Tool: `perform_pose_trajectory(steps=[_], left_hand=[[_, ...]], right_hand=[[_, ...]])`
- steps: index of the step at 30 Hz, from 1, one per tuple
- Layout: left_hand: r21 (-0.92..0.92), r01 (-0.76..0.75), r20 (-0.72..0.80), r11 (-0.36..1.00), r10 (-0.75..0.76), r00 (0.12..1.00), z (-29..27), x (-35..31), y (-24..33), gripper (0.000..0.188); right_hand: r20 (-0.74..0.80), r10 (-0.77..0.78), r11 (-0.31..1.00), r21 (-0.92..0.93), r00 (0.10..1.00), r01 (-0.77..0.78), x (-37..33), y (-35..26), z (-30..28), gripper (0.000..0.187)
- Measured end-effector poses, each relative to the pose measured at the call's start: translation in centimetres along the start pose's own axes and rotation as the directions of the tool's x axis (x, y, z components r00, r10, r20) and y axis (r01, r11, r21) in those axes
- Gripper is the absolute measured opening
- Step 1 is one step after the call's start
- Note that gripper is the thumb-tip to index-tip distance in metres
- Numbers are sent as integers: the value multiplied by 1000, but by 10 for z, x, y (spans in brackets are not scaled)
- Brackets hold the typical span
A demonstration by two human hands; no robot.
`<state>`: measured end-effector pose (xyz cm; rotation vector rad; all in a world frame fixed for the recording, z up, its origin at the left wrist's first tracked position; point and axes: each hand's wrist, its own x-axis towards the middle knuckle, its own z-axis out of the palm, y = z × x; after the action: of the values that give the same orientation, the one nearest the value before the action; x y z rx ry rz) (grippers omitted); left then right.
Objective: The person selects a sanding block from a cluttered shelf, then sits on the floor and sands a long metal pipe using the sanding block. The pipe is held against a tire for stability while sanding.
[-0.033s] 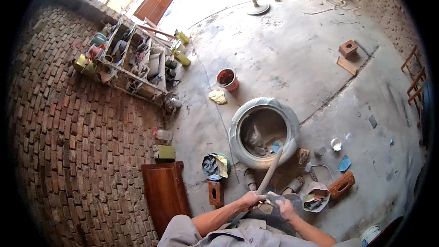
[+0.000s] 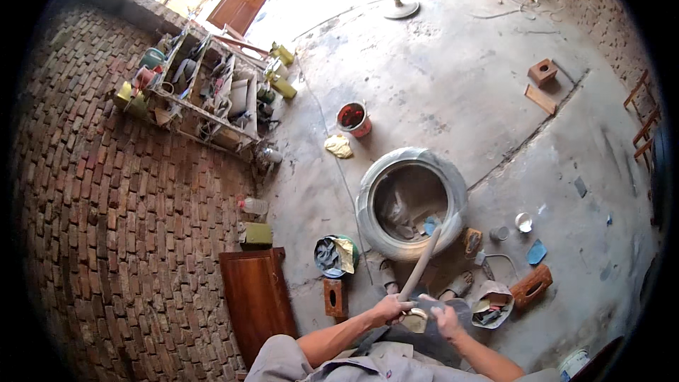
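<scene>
Right hand: we see our right hand (image 2: 447, 321) drawn a little further right, away from the left, than a moment ago; more of the pale piece (image 2: 416, 322) below the hands now shows.
Right fingers: loosely bent, just beside the stick; we cannot tell whether they hold anything.
Left hand: our left hand (image 2: 390, 308) is clamped round the near part of the stick (image 2: 420, 269), apart from the right.
Stick: it slants up and right from our left hand, its far end over the near rim of the tyre (image 2: 369, 219). We cannot tell whether it touches the rim, or whether the pale piece belongs to it.
Tyre: it lies flat on the floor (image 2: 424, 85) beyond our feet, scraps inside its ring.
Left side: we have the basin (image 2: 317, 258) of cloths near the carved box (image 2: 334, 298), and the brown panel (image 2: 258, 304) beside the brick wall (image 2: 106, 205).
Right side: we see the white bag (image 2: 503, 318) touching the brown box (image 2: 530, 287), with the white cup (image 2: 523, 228) farther off.
Beyond: the red bucket (image 2: 363, 129) stands near the yellow cloth (image 2: 338, 146).
</scene>
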<state>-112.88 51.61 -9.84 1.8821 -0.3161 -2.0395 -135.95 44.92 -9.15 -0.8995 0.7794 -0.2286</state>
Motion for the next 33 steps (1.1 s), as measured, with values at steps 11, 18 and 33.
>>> perform_pose_trajectory(steps=[11, 18, 33], left_hand=[[183, -56, -144, 981, 83, 986, -83, 180, -47, 50], [168, -3, 1, 986, 3, 1000, -122, 240, -39, 37], [279, 11, 5, 960, -13, 1000, -110, 255, -94, 44]], right_hand=[[-458, -63, 975, 161, 887, 152, 186, 148, -151, 47], [-539, -202, 979, -131, 818, 156, 255, 168, -176, 51], [-340, -643, 637, -735, 686, 232, 289, 169, -178, 36]])
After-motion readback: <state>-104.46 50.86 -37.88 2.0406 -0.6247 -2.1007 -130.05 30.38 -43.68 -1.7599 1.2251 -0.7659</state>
